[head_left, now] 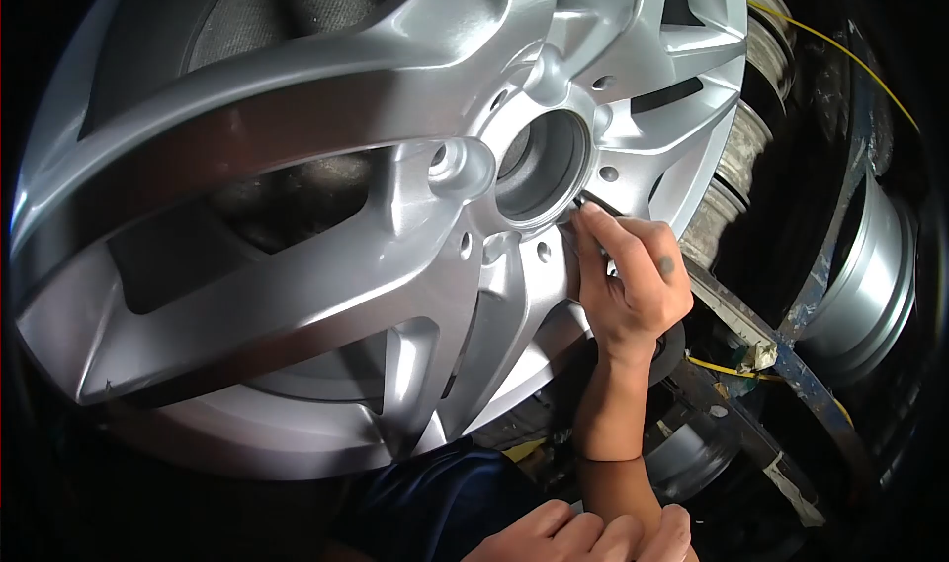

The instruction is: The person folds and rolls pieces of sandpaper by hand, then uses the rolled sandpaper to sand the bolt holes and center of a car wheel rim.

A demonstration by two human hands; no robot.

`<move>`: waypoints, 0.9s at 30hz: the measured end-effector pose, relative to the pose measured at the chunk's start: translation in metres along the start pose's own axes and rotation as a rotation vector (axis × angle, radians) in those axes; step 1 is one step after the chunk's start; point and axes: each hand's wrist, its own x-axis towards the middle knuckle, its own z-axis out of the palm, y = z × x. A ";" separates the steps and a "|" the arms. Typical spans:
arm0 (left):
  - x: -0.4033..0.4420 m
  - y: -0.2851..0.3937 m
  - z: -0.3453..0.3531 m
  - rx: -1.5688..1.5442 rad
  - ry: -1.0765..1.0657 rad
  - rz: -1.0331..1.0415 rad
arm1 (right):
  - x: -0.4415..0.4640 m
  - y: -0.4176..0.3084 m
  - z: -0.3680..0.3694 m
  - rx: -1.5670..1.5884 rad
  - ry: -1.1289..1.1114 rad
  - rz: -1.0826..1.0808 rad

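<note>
A large silver alloy wheel (326,295) fills the left and middle of the head view, tilted, with its front side facing me. My right hand (638,280) is at the lower right edge of the round centre bore (542,167). Its thumb and fingers pinch a thin, dark, stick-like piece (581,202), mostly hidden by the fingers, its tip close to the bore's rim. My left hand (583,537) is at the bottom edge, fingers curled, in front of the right forearm. What it grips, if anything, is hidden.
Several rims (736,147) are stacked behind the wheel on the right. A silver rim (870,285) rests by a paint-stained metal frame (811,374). A yellow cable (840,43) crosses the upper right. Another rim (692,453) is low behind my forearm.
</note>
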 end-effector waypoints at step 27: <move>0.004 0.004 -0.002 0.037 -0.039 -0.018 | 0.001 0.001 -0.002 0.037 -0.017 0.016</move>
